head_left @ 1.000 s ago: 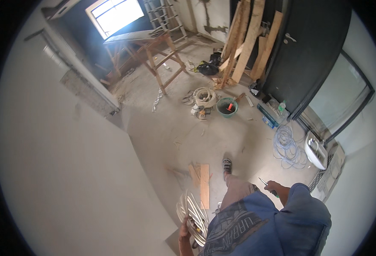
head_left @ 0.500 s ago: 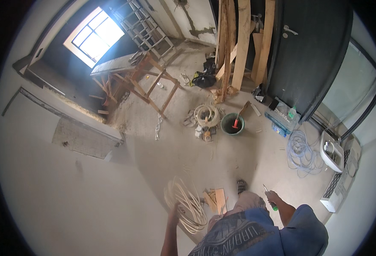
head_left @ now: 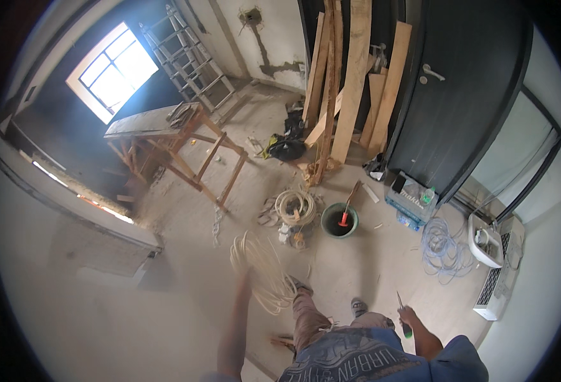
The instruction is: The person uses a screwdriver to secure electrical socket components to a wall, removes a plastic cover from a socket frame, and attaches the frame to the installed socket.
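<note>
My left hand (head_left: 245, 278), partly blurred, grips a loose coil of cream-coloured cable (head_left: 262, 275) out in front of my left side, its loops spreading to the right toward my leg. On the right, my right hand (head_left: 408, 315) is closed around a screwdriver (head_left: 407, 330) with a green and dark handle. Its thin metal shaft sticks up past my fingers, pointing away from me. Farther ahead on the floor lies another coil of pale cable or hose (head_left: 295, 207), beside a green bucket (head_left: 339, 221) with a red-handled tool in it.
A wooden trestle (head_left: 194, 153) stands at the far left, near an aluminium ladder (head_left: 188, 60). Planks (head_left: 351, 83) lean beside a dark door (head_left: 452, 95). At right are a toolbox (head_left: 411, 196), a clear hose coil (head_left: 444, 248) and a white basin (head_left: 486, 240).
My left hand has carried the cable coil forward and slightly left. One foot has stepped forward beside it, and the view has tilted up. The screwdriver stays in my right hand.
</note>
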Motion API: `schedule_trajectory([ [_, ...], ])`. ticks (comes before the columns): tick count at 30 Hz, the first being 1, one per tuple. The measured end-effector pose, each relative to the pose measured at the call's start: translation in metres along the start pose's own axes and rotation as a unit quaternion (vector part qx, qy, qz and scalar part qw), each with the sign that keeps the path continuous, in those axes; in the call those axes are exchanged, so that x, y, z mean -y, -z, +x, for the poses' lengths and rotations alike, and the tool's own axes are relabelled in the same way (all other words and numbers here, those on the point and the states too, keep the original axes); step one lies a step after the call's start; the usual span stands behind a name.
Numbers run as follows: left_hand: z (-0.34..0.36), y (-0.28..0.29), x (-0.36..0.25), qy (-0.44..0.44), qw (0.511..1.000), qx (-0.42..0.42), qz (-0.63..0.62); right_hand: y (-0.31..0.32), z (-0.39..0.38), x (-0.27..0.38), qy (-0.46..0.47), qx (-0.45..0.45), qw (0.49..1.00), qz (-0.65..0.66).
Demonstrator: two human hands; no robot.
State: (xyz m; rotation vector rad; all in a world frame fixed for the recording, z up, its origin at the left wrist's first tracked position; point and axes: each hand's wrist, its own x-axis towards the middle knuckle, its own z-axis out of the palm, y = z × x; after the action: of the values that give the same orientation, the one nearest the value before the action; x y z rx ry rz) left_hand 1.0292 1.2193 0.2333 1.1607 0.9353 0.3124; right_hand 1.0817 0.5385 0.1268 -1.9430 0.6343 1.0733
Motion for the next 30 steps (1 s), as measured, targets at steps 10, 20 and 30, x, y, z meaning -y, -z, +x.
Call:
schedule_trajectory([
  [10,0.231,-0.018,0.051,0.103,0.992,-0.072,-0.007,-0.126,-0.113,0.002,-0.091,-0.005,0.993,-0.073],
  [20,0.336,-0.003,0.102,0.107,0.990,-0.061,0.074,-0.205,-0.125,0.138,-0.092,-0.002,0.995,0.029],
  [30,0.383,-0.111,-0.123,0.087,0.959,0.213,0.166,-0.194,-0.026,0.170,-0.077,-0.031,0.996,0.039],
])
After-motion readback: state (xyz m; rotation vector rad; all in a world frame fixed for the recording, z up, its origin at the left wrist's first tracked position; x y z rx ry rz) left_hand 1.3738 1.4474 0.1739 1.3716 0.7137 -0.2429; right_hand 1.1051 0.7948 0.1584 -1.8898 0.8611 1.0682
